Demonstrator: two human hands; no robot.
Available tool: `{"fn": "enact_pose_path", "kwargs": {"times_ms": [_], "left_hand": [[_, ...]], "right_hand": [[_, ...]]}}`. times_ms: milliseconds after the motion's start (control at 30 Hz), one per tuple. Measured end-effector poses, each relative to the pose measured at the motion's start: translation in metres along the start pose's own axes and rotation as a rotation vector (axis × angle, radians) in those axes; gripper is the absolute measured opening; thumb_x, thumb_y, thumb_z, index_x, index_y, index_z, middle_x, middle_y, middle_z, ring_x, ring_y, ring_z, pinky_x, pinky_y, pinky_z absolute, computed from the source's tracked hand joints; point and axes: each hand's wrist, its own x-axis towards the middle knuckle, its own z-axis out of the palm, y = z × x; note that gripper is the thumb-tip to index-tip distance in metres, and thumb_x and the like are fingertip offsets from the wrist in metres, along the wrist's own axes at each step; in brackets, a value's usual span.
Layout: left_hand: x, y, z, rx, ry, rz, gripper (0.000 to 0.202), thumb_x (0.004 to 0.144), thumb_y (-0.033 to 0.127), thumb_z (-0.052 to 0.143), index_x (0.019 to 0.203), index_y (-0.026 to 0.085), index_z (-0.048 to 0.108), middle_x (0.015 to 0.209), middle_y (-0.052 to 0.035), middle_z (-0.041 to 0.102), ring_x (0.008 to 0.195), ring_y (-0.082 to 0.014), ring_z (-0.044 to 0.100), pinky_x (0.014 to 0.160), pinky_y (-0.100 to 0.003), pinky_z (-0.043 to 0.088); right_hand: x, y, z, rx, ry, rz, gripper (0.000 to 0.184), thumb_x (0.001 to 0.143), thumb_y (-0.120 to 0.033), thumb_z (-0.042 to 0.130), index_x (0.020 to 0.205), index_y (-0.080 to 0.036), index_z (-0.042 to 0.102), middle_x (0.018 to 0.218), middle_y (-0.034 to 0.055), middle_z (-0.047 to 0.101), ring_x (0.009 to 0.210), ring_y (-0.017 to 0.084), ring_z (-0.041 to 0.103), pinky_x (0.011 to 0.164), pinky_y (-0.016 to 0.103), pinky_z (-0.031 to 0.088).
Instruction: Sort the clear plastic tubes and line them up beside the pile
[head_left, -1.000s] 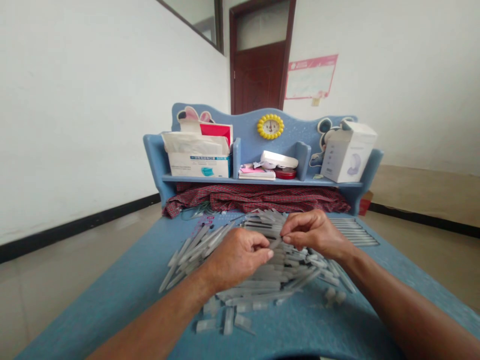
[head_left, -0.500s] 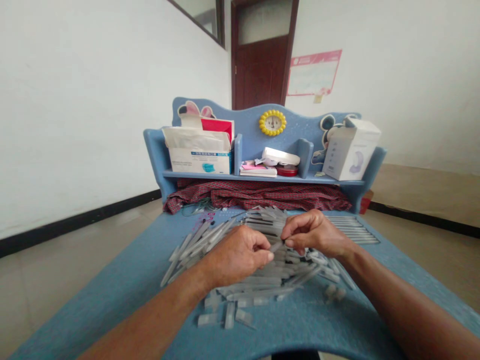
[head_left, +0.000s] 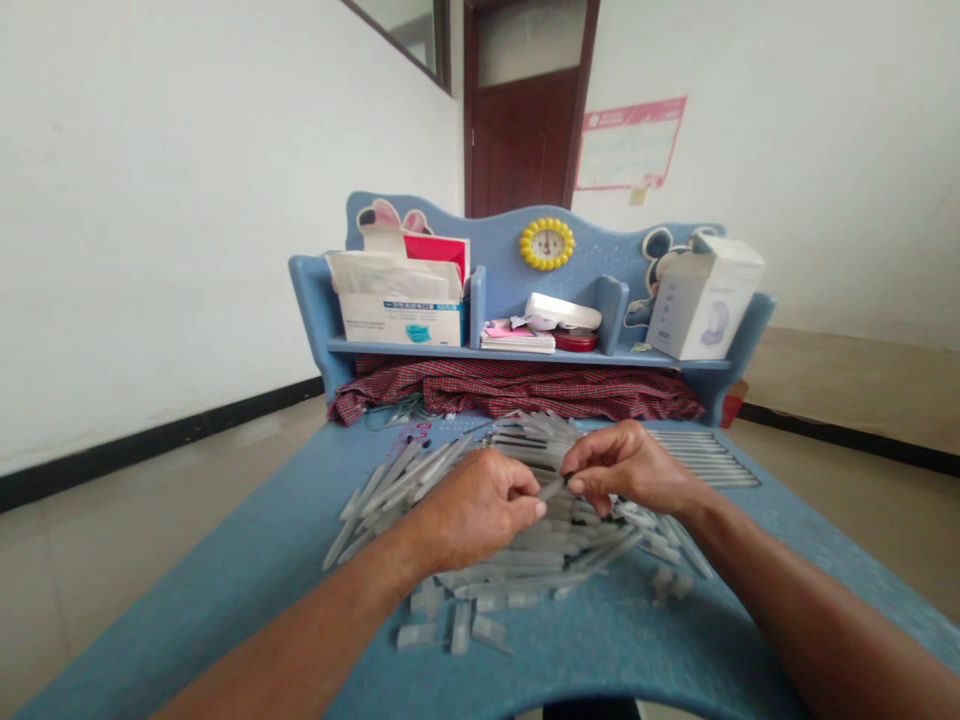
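My left hand (head_left: 480, 505) is closed, its thumb and forefinger pinching one end of a translucent plastic tube (head_left: 553, 489). At the tube's other end, which looks dark, the fingertips of my right hand (head_left: 634, 465) are pinched together. Both hands hover over a heap of similar translucent tubes (head_left: 540, 545), some with black ends. Short clear caps or sleeves (head_left: 416, 636) lie loose on the blue desk (head_left: 300, 640) in front of the heap. The exact join between tube and dark end is partly hidden by my fingers.
Thin grey parallel strips (head_left: 709, 460) show to the right. Behind the heap, a red checked cloth (head_left: 525, 388) lies bunched under a blue shelf (head_left: 420, 350). That shelf carries a mask box (head_left: 401, 315), a white box (head_left: 701, 305) and a red tin (head_left: 575, 342). A yellow clock (head_left: 547, 244) hangs above.
Both hands keep nearly the same place and the same pinch on the tube. The view has shifted very slightly.
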Motion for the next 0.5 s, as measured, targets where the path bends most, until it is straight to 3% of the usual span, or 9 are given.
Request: {"fn": "enact_pose_path", "kwargs": {"times_ms": [233, 367, 500], "left_hand": [[-0.0018, -0.0015, 0.0021, 0.023, 0.007, 0.017, 0.023, 0.076, 0.028, 0.049, 0.067, 0.015, 0.065, 0.054, 0.003, 0.051, 0.053, -0.0105, 0.046, 0.05, -0.021, 0.028], [-0.0012, -0.0003, 0.0011, -0.052, -0.035, -0.02, 0.022, 0.076, 0.027, 0.049, 0.067, 0.014, 0.064, 0.057, 0.0023, 0.055, 0.053, -0.0102, 0.047, 0.051, -0.02, 0.031], [-0.0002, -0.0016, 0.0018, 0.017, 0.002, 0.021, 0.02, 0.076, 0.027, 0.051, 0.068, 0.014, 0.064, 0.055, 0.0034, 0.051, 0.053, -0.01, 0.045, 0.05, -0.021, 0.029]], "right_hand": [[-0.0004, 0.0, 0.0027, -0.12, 0.037, -0.01, 0.031, 0.062, -0.039, 0.078, 0.071, -0.011, 0.067, 0.046, -0.0037, 0.054, 0.036, 0.006, 0.05, 0.035, 0.015, 0.039], [-0.0009, -0.0026, 0.0038, -0.188, 0.015, -0.033, 0.036, 0.065, -0.046, 0.074, 0.064, -0.012, 0.064, 0.044, -0.004, 0.052, 0.035, 0.006, 0.048, 0.035, 0.016, 0.038], [-0.0003, 0.0, 0.0049, -0.274, -0.03, -0.04, 0.044, 0.073, -0.053, 0.065, 0.057, -0.013, 0.057, 0.042, -0.0037, 0.05, 0.034, 0.006, 0.046, 0.035, 0.015, 0.033]]}}
